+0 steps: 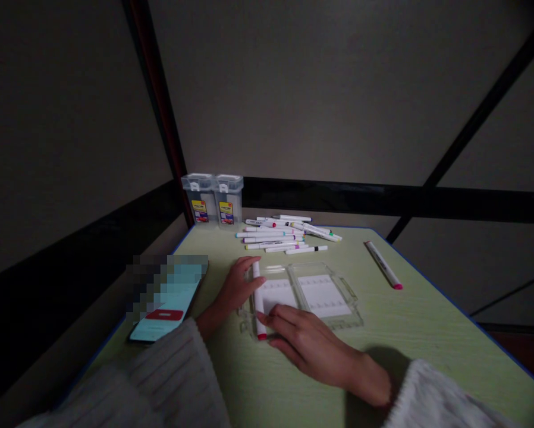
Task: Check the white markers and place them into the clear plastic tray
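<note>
A white marker with a red cap lies in the left half of an open clear plastic case on the pale green table. My left hand rests against the marker's far end, fingers curled round it. My right hand lies flat over the case's near edge, fingertips touching the marker's red-capped end. Both hands are in contact with the same marker.
A pile of several white markers lies at the back. Two clear lidded boxes stand at the back left. One pink-tipped marker lies alone at the right. A lit phone sits at the left edge.
</note>
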Tool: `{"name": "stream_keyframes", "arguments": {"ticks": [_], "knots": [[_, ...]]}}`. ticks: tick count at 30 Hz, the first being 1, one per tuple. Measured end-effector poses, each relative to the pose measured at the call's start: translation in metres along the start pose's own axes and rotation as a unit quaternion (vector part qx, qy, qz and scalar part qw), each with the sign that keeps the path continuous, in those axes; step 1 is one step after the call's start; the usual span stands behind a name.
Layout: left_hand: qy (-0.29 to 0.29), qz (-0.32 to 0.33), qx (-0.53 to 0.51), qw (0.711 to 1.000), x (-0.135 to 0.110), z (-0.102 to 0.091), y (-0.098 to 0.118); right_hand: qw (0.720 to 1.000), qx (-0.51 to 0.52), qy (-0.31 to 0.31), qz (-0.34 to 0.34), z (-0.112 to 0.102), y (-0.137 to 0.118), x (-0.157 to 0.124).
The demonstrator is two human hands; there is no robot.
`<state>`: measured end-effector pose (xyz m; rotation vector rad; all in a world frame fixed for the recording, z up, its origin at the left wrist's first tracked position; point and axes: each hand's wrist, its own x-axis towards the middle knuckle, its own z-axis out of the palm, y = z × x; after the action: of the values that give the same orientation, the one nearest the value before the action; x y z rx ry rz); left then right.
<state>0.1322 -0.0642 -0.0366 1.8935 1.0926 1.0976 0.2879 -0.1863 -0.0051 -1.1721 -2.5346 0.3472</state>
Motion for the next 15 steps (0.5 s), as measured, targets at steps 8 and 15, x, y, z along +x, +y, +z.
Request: {"name": "stream_keyframes", "arguments": {"ticks": [8,15], "knots": [[0.02,-0.004,-0.025,0.999,-0.0018,0.0019,-0.001,0.997,-0.075,0.015,-0.026,0.0028,-0.0046,0.0009],[0.021,0.007,-0.006,1.0,-0.0005,0.0033,-0.0023,0.994,-0.104,0.004,-0.033,0.0023,-0.0045,-0.0009]]}}
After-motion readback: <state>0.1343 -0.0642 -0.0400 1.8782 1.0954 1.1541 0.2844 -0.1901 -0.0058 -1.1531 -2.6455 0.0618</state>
